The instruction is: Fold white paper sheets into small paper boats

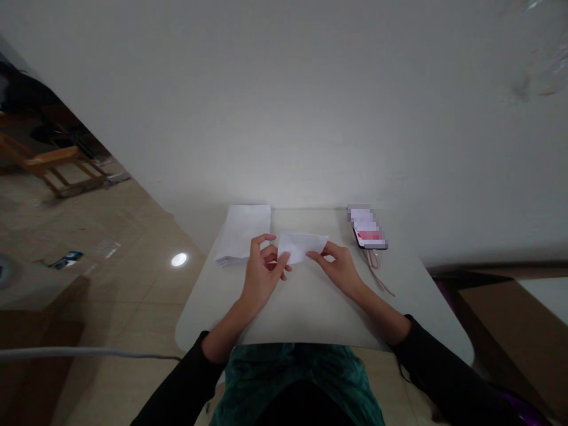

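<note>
Figure, from my head camera: two hands at work on a table [306, 316], seen from above. The left hand [261, 277] and right hand [336, 271] hold a folded sheet [300, 246] of white paper between them, its ends held by the fingers of each hand. The step in hand, as I read it from here, is this two-handed hold on the sheet.

Left fingers [270, 253]: curled and close together, not spread, with the fingertips closing on the sheet's left end. Right fingertips [316, 256]: thumb and forefinger pinch the lower right part of the sheet, with the other fingers bent in behind them. (From this angle, I cannot tell whether the sheet touches the table.)

Beyond the left fingers lies a stack of paper [242, 234], almost touching them. Beyond the right fingers lies a phone [368, 228] (its face is blurred out), with a pink strap [375, 266] trailing toward the right wrist. Below the fingers, black sleeves [181, 384] cover both forearms.
</note>
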A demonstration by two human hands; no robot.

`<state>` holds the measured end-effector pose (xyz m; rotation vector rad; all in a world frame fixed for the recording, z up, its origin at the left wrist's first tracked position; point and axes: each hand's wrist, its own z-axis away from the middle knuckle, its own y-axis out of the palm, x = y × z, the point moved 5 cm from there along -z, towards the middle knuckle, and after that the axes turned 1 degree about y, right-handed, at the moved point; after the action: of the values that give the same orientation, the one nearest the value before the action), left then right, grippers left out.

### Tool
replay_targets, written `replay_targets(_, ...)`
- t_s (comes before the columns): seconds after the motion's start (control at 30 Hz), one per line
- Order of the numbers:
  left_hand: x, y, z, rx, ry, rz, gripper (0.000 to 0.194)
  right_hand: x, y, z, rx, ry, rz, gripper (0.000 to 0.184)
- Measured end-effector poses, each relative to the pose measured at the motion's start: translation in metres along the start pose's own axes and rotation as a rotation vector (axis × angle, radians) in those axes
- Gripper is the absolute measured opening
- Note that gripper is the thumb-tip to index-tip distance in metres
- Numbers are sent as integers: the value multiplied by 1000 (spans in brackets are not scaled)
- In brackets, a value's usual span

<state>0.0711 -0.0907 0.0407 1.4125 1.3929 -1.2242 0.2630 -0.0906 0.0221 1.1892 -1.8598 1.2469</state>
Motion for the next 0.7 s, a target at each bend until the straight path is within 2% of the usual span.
replay_targets(0.07, 4, -7, 12, -51, -5, -113, 44, 12, -5, 3, -76, -147, 186, 43)
replay_targets(0.13, 9, -12, 22, -76, -9, -221, 39, 25, -4, 8, -61, -321, 328, 55)
replay_targets(0.2, 14, -13, 31, -69, -6, -299, 35, 33, 3, 15, 10, -449, 413, 54)
replay_targets(0.27, 16, -11, 39, -47, 39, -367, 28, 34, 10, 22, 49, -515, 445, 43)
replay_targets(0.4, 14, -8, 49, 5, 177, -503, 15, 30, 14, 28, 0, -541, 378, 15)
replay_targets(0.5, 15, -9, 53, 27, 195, -497, 17, 31, 14, 29, 10, -564, 305, 8)
replay_targets(0.63, 20, -13, 57, 4, 104, -383, 26, 40, 14, 31, 33, -553, 231, 8)
replay_targets(0.7, 23, -16, 58, -72, 16, -253, 33, 46, 13, 32, -7, -493, 202, 10)
